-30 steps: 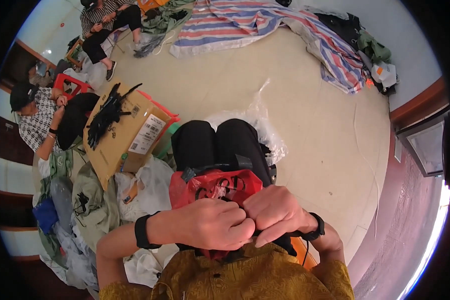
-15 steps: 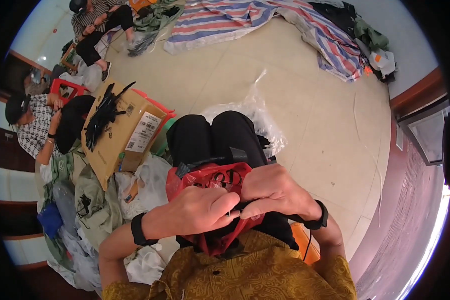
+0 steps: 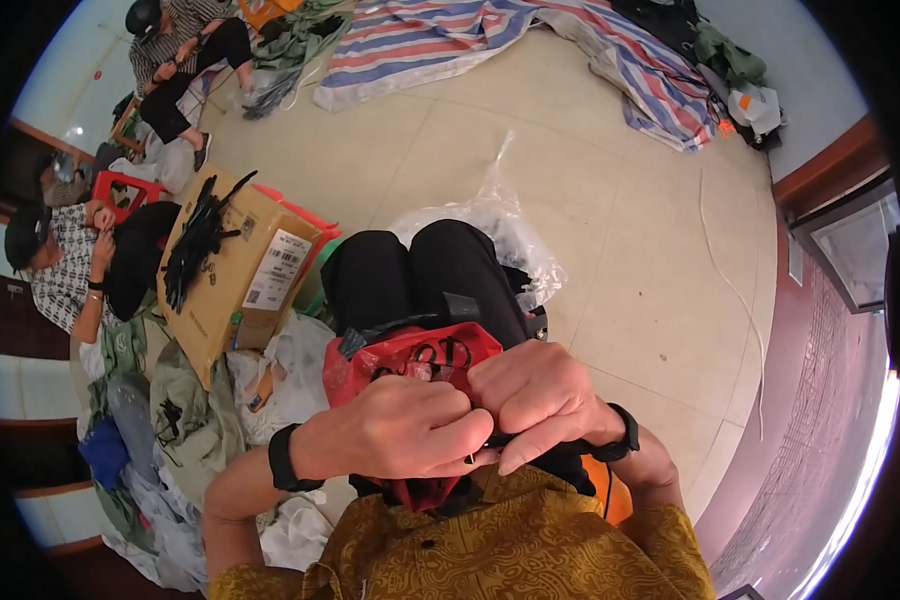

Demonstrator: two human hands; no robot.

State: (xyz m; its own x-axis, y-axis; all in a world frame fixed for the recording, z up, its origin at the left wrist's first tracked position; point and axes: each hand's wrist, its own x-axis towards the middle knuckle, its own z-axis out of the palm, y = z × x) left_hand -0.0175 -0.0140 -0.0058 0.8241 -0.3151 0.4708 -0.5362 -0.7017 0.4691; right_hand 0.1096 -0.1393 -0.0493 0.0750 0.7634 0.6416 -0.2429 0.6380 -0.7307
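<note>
Above my lap, my left hand [image 3: 410, 425] and my right hand [image 3: 535, 400] meet with curled fingers. Both are closed on a small black piece [image 3: 497, 440], mostly hidden by the fingers, so its kind cannot be made out. A tiny light-coloured tip shows below the left fingers. Under the hands, a red plastic bag [image 3: 350, 368] lies across my thighs, with thin black loops [image 3: 445, 352] in its opening. Black tape-like strips [image 3: 460, 308] lie along the bag's far edge.
Left of my knees stands a cardboard box [image 3: 255, 240] with a bundle of black strips [image 3: 198, 235] on top. Two people sit at the far left, their hands together. Clear plastic [image 3: 495, 215] lies beyond my knees; a striped sheet [image 3: 440, 45] spreads farther back. Cloth and bags pile at left.
My hands have drawn closer together, the right fingers curling more tightly beside the left. The whole view has shifted slightly.
</note>
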